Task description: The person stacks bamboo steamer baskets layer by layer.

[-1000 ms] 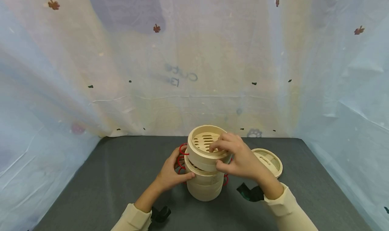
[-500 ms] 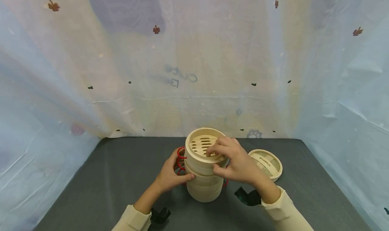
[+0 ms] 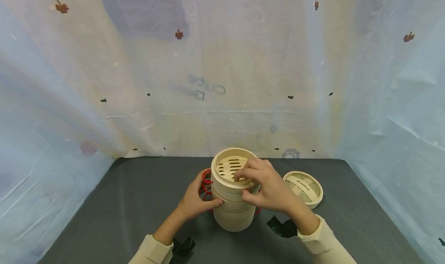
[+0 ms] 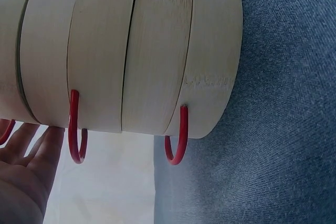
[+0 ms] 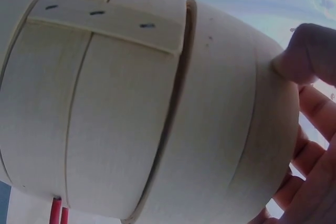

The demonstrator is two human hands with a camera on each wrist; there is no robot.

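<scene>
In the head view a stack of round bamboo steamer baskets (image 3: 233, 220) stands upright on the dark table. Its top basket (image 3: 224, 187) shows a slotted floor. My right hand (image 3: 267, 187) pinches that basket's near right rim, fingers inside and thumb on the outer wall. A thin dark seam separates the top basket (image 5: 226, 103) from the one below in the right wrist view. My left hand (image 3: 192, 200) grips the stack's left side, thumb in front and fingers behind the red loop handles (image 3: 206, 187). In the left wrist view, those fingers (image 4: 47, 156) touch the upper baskets.
A woven bamboo steamer lid (image 3: 320, 192) lies on the dark table (image 3: 146, 202), right of the stack and behind my right forearm. Pale patterned sheeting (image 3: 222, 71) hangs behind the table and along both sides. Black straps (image 3: 283, 227) are at both wrists.
My right hand has lowered the top basket and shifted it left, from tilted with a gap to sitting nearly level on the stack. My left hand has stayed in place.
</scene>
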